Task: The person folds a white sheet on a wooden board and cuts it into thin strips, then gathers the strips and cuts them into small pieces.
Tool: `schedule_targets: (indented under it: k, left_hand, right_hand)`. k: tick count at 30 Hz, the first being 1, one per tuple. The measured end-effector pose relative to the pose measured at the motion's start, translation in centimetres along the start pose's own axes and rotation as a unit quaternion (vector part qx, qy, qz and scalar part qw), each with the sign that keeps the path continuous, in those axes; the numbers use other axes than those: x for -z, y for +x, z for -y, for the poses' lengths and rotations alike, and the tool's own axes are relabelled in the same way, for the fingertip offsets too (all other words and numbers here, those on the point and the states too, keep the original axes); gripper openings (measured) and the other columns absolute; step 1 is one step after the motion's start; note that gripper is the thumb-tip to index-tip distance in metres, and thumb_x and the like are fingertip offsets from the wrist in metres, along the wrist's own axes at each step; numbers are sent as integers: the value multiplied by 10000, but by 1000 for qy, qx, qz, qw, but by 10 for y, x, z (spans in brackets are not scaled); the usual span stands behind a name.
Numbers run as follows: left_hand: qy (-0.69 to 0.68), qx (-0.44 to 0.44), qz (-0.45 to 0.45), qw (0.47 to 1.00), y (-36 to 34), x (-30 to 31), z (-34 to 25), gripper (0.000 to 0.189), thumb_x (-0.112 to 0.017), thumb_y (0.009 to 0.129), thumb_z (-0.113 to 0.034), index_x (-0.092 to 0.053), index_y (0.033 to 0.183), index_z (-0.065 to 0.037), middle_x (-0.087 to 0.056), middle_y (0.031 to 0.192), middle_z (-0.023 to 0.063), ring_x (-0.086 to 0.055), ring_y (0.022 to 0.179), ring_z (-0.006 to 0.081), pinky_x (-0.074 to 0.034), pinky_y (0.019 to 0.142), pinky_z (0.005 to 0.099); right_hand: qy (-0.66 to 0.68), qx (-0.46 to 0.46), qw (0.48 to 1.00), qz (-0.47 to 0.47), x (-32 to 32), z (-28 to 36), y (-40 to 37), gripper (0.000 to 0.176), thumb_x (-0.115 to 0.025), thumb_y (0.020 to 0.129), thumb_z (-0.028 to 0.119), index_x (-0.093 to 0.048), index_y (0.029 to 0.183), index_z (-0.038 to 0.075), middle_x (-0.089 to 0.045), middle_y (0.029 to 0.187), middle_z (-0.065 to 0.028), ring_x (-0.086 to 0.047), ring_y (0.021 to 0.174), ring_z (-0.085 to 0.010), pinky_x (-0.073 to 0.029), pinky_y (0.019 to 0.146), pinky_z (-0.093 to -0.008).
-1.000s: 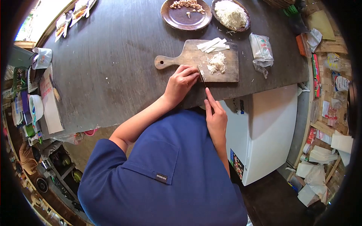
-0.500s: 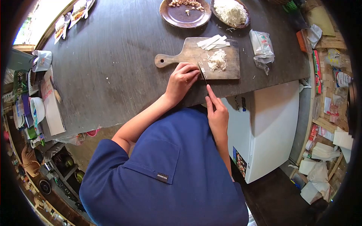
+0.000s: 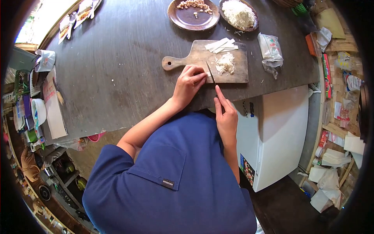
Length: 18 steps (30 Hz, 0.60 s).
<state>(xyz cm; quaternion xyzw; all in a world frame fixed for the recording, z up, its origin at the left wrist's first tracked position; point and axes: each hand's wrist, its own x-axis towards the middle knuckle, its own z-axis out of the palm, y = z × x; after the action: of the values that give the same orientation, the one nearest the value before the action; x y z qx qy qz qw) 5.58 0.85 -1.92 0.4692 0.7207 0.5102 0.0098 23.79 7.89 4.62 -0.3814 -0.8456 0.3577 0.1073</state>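
1. Right hand [image 3: 226, 116]: closed around the handle of a knife [image 3: 211, 75], with the forefinger laid straight along the spine. The blade runs away from the grip onto the near edge of the wooden cutting board [image 3: 237, 74].
2. Left hand [image 3: 188, 84]: fingers curled with the knuckles up, pressing on the board's near edge just left of the blade. Whatever lies under the fingertips is hidden.
3. Just beyond the blade tip, to its right, is a pile of shredded white strips [image 3: 225, 63]. At the board's far edge lie flat white strips [image 3: 221, 45], uncut.
4. Beyond the board stands a brown plate [image 3: 191, 19] holding chopped bits, and beside it a dish of white shreds [image 3: 238, 13].
5. Right of the board is a crumpled plastic bag [image 3: 270, 50] with red and green print that is too small to read.
6. Below the right hand, a white cabinet [image 3: 276, 132] stands against the table edge. It carries stickers that are not legible.
7. The blue shirt [image 3: 187, 187] fills the near view and hides both elbows. Its small dark pocket label [image 3: 168, 182] cannot be read with certainty.
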Motion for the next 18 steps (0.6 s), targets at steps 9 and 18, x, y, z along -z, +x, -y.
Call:
schedule_targets:
  k: [9,18]
  left_hand:
    - [13,0,7,1000,3,0,-3,182,-822,821,-21,-799,1001,-23,-708,1041,83,-655,1016,298,-553,883,398]
    - [6,1,-4,1000,0,-3,1,182,-826,819,-24,-799,999,-28,-710,1037,78,-658,1011,293,-551,888,395]
  right_hand:
    - [41,18,999,-19,-17,-12,12,427,-644,1081,249,-640,1503,320,-623,830,-132,-627,711,-318,-515,698,-444]
    - [-16,2,1000,5,6,4,-7,426,-632,1088,254,-633,1508,330,-626,838,-128,-655,734,-326,-527,703,-449]
